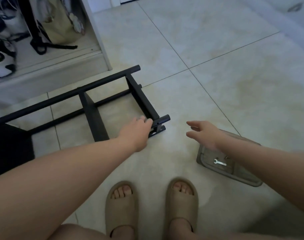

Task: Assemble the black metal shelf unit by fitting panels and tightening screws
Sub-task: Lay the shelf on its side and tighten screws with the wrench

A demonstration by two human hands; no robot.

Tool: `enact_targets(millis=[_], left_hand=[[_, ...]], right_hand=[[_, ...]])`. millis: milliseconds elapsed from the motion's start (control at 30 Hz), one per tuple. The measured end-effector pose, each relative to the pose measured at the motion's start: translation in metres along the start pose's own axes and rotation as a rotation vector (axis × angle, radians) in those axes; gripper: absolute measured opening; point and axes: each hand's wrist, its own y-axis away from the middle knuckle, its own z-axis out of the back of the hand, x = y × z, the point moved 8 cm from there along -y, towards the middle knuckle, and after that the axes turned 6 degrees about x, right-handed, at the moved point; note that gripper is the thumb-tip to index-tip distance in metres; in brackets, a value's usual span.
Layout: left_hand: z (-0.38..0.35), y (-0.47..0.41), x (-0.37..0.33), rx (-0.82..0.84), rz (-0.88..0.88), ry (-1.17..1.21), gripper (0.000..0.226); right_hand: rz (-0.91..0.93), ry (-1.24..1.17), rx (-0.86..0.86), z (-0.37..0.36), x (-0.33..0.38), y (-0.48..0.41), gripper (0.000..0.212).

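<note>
Head view, left hand point(139, 131) curling fingers round a corner of the shelf frame point(144, 101), right hand point(204, 134) hovering loose-fingered over a tray point(243, 177) holding a wrench point(220, 163), slippers point(121, 207) standing nearby.

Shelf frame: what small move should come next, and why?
Probably close the left hand on the frame at its near end to steady it. Its fingers reach that end, though a grip is unclear; the right hand is open and empty in the air, and the wrench lies unused in the tray beneath that arm.
</note>
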Motion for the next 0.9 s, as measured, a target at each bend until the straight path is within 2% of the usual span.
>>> enact_targets(millis=[167,400,500,600,700,800,900], left_hand=[[-0.023,-0.014,-0.086,0.132,-0.219,0.012,0.043],[-0.078,-0.037,-0.166,0.312,-0.307,0.273,0.054],[-0.093,-0.053,-0.183,0.291,-0.285,0.419,0.057],[-0.100,-0.074,-0.191,0.200,-0.264,0.540,0.049],[-0.105,-0.084,-0.193,0.114,-0.275,0.582,0.044],[-0.110,-0.088,-0.191,0.103,-0.314,0.612,0.043],[-0.110,-0.089,-0.191,0.114,-0.357,0.626,0.044]], right_hand=[[-0.018,0.231,-0.088,0.031,-0.060,0.043,0.052],[-0.201,0.188,-0.139,0.034,-0.176,0.042,0.038],[-0.237,0.177,-0.134,0.028,-0.205,0.024,0.036],[-0.248,0.194,-0.107,0.022,-0.223,0.002,0.038],[-0.266,0.255,-0.109,0.016,-0.232,-0.017,0.041],[-0.301,0.348,-0.177,0.021,-0.240,-0.026,0.043],[-0.336,0.436,-0.200,0.026,-0.250,-0.029,0.034]])
